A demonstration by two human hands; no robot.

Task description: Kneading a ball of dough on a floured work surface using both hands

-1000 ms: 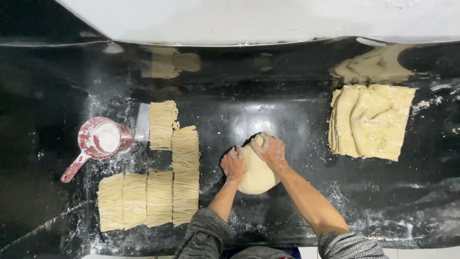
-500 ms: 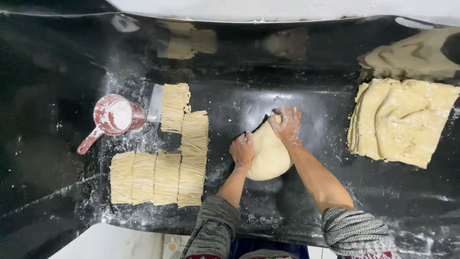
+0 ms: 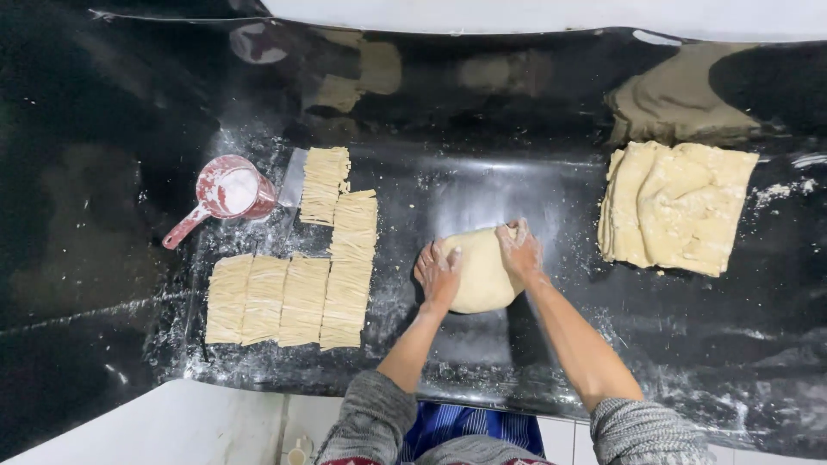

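Dough ball (image 3: 479, 269): one pale, rounded lump, lying on the black desk (image 3: 103, 172) just right of the picture's centre, on a flour-dusted patch.

Left hand (image 3: 438, 274): at the dough's 9 o'clock edge, palm down, fingers spread and pressed against its side. Grip open and flat; it closes round nothing.

Right hand (image 3: 519, 251): at the dough's 1 o'clock edge, fingers curved over the upper rim, touching it. Grip loosely cupped on the lump, not closed. Both forearms come in from 6 o'clock, in grey knitted sleeves.

Cut noodle bundles (image 3: 297, 275): six pale, flat stacks of strands at 9 o'clock from the dough, well apart from it. Four lie side by side in a row; the right-hand one is longer, and another sits at its 11 o'clock end.

Scoop (image 3: 226, 194): red, with handle, holding white flour, just beside the upper bundle at its 9 o'clock.

Folded dough sheet (image 3: 676, 205): a broad, creased, squarish slab at 2 o'clock from the ball, well apart.

Loose flour: scattered round the bundles and beneath the ball.
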